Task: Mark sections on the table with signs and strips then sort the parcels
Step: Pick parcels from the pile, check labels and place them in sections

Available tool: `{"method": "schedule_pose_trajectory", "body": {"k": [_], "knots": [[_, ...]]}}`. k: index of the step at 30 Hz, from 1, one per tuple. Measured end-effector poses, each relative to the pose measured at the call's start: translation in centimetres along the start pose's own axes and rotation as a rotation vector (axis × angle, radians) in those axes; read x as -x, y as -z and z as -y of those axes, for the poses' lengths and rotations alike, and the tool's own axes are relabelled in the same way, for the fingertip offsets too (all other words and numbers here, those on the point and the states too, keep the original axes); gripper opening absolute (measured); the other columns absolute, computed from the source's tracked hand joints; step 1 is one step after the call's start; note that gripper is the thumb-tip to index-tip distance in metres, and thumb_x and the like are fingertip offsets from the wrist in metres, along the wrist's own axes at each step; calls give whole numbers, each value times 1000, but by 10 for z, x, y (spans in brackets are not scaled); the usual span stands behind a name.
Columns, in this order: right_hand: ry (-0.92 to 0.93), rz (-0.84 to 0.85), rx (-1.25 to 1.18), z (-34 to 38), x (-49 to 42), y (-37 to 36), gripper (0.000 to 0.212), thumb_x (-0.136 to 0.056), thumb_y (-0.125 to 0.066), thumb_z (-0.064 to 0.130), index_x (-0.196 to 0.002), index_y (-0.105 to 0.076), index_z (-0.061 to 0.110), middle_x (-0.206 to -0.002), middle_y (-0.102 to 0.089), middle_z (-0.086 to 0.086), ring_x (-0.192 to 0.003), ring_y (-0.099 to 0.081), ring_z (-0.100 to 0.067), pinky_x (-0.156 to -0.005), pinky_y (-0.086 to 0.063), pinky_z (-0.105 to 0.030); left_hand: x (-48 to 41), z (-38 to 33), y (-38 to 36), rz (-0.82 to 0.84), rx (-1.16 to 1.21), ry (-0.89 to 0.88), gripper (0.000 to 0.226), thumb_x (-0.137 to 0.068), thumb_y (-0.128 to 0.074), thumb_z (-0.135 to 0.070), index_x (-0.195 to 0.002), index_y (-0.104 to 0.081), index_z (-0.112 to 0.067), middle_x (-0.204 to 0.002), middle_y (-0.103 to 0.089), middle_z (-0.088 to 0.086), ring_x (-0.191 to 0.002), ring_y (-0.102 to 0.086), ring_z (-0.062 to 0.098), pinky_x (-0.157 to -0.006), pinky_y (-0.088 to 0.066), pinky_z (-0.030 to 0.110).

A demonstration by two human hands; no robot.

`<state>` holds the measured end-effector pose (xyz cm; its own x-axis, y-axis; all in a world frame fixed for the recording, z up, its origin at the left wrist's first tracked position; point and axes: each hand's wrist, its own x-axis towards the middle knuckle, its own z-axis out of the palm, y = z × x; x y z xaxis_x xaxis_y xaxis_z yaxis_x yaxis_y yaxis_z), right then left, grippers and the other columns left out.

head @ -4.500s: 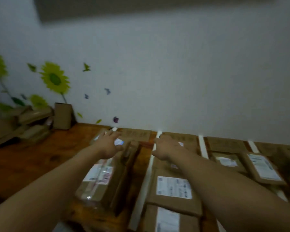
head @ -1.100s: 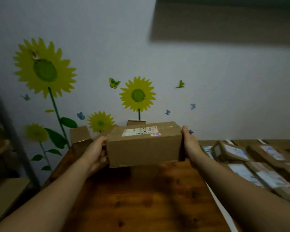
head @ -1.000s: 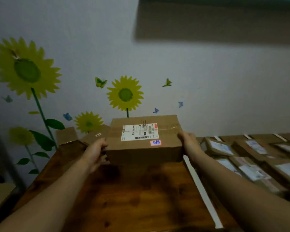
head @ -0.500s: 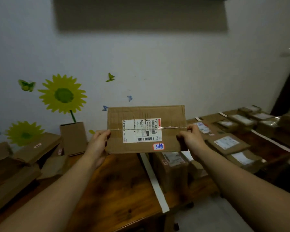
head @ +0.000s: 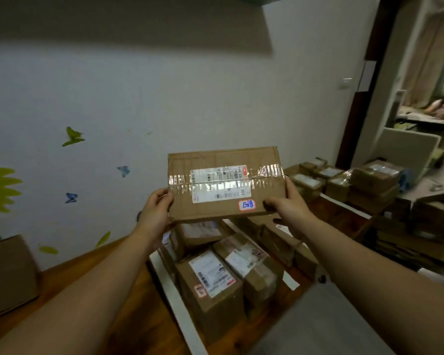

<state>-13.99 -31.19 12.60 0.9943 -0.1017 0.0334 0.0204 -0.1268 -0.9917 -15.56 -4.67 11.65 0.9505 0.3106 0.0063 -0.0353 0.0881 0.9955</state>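
Note:
I hold a brown cardboard parcel (head: 210,204) in the air above the wooden table (head: 128,311), its top tilted toward me. It bears a white shipping label, clear tape and a small white sticker with blue writing. My left hand (head: 154,213) grips its left edge and my right hand (head: 285,203) its lower right corner. Below it, several labelled parcels (head: 213,283) lie in a section bounded by a white strip (head: 174,303) on the left and another white strip (head: 287,279) on the right.
More parcels (head: 315,179) fill the far sections along the wall, and a stack (head: 374,183) stands at the table's far end. An upright cardboard box (head: 8,272) sits at the left. A doorway (head: 420,98) opens on the right. Grey floor shows beside the table's near edge.
My view has swung right along the table. The parcel has travelled with my hands from the bare left end to above the first section of sorted parcels, tilting its labelled top toward me.

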Motion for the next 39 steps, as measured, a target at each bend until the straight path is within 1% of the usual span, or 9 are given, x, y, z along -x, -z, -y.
{"method": "schedule_pose_trajectory", "body": {"k": [3,7,11,15,20,24,29,33,39], "knots": [[14,-80,-60,0,-17,25,68,-88,-60,1,-144,-32,26,-129,-52,-2,-112,-58,-26,-93,-52,-44,-22,0,-34,92,-80,-19,27,-99,-43,-29,-125,-51,-25,-114,-59,2,-95,-57,11,-69,-50,32],[16,-206,-27,-7,-44,76,67,-88,-63,11,-146,-30,21,-139,-47,-7,-116,-55,-26,-91,-51,-39,-36,3,-92,177,-78,-3,25,-100,-42,-27,-124,-49,-27,-111,-58,-3,-95,-55,8,-70,-50,31],[21,-249,-19,-25,-80,139,66,-89,-65,16,-145,-32,21,-125,-50,2,-88,-56,-10,-64,-49,-24,-47,13,-166,207,-94,25,23,-98,-46,-26,-121,-45,-26,-118,-54,2,-95,-56,13,-77,-52,40],[-29,-237,58,-53,-115,216,63,-89,-65,20,-144,-34,20,-139,-48,-8,-118,-53,-26,-90,-48,-38,-46,33,-256,220,-76,100,25,-98,-46,-33,-121,-37,-31,-106,-55,0,-92,-58,18,-58,-50,33],[-90,-211,142,-80,-143,308,59,-92,-61,26,-143,-35,17,-140,-47,-7,-126,-47,-28,-106,-40,-46,-42,66,-361,226,-141,167,42,-94,-54,-25,-130,-34,-36,-115,-52,3,-93,-59,23,-68,-57,41],[-183,-192,195,-104,-171,359,67,-89,-64,29,-146,-30,19,-145,-40,-8,-131,-42,-30,-109,-37,-47,-47,88,-419,245,-214,195,50,-96,-50,-28,-140,-27,-34,-118,-49,4,-93,-57,23,-80,-54,45],[-270,-170,245,-141,-211,389,77,-82,-68,38,-146,-29,22,-144,-39,-6,-127,-45,-30,-106,-40,-50,-65,113,-466,283,-328,234,62,-94,-53,-35,-146,-19,-32,-129,-47,7,-88,-51,17,-68,-47,33],[-277,-144,288,-153,-255,398,76,-82,-68,42,-144,-29,24,-143,-40,-6,-126,-45,-28,-106,-40,-50,-101,132,-493,270,-378,251,66,-92,-55,-36,-147,-18,-31,-139,-43,9,-110,-49,26,-90,-46,42],[-213,-71,406,-156,-336,394,78,-87,-62,44,-150,-19,24,-148,-34,-5,-132,-40,-28,-107,-34,-45,-161,146,-521,207,-310,312,69,-92,-57,-33,-147,-16,-28,-143,-39,10,-122,-44,31,-89,-41,39]]}}
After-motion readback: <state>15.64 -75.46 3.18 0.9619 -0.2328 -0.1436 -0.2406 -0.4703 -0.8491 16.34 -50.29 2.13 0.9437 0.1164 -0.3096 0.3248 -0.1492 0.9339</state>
